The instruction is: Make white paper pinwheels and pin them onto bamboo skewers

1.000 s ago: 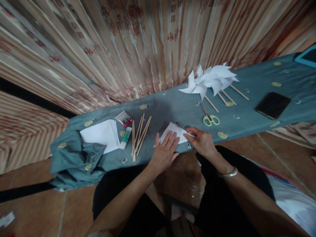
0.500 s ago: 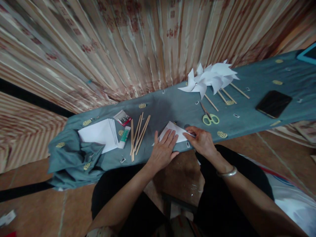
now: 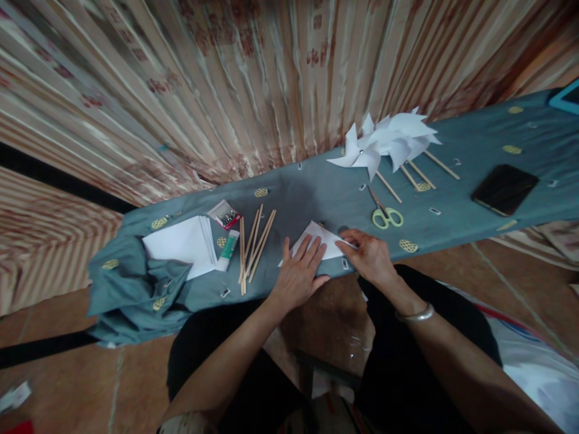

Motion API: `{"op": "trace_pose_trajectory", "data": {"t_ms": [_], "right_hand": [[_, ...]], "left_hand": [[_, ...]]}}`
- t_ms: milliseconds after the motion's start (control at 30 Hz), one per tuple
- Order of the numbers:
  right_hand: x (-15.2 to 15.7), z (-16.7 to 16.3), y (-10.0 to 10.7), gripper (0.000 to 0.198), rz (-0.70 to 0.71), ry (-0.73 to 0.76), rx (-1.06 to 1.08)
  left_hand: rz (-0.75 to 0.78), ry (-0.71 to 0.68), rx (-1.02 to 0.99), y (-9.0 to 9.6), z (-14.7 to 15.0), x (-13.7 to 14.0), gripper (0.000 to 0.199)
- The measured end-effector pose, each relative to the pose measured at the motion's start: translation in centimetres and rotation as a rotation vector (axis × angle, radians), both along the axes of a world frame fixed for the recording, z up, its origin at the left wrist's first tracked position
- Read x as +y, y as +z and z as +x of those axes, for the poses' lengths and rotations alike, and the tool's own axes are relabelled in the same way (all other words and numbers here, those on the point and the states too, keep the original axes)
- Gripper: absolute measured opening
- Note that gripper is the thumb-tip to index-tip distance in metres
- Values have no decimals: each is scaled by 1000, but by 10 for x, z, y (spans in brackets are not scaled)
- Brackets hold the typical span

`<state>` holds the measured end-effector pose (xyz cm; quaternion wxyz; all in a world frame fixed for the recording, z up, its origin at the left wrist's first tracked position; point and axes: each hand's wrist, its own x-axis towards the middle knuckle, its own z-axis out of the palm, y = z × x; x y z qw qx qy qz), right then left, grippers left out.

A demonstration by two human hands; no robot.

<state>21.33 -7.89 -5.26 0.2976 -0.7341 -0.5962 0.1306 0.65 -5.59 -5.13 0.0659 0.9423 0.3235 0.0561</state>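
Observation:
A white sheet of paper (image 3: pixel 333 247), folded into a triangle, lies near the front edge of the cloth-covered table. My left hand (image 3: pixel 296 276) rests flat on its left part, fingers spread, covering some of it. At the right corner of the paper, my right hand (image 3: pixel 371 258) is closed, thumb and fingers pinching that tip. Green-handled scissors (image 3: pixel 386 217) lie just beyond my right hand. Left of my left hand are several loose wooden sticks (image 3: pixel 256 247) and a glue stick (image 3: pixel 228 250).
Several white paper pinwheels (image 3: pixel 398 138) on sticks lie at the back right. A dark phone (image 3: pixel 505 190) is farther right. To the left are a stack of white paper (image 3: pixel 181 241) and a small packet of metal pins (image 3: pixel 225 215). A curtain (image 3: pixel 271 90) hangs behind the table.
Almost nothing differs. Both hands stay on the folded paper in nearly the same places, and the view has shifted very slightly.

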Motion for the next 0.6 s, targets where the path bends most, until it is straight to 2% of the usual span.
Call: {"op": "trace_pose_trajectory", "data": {"t_ms": [600], "right_hand": [[1,0,-1,21,-6,5,-23]], "left_hand": [[-11,10,19,4,1,1,67]]}}
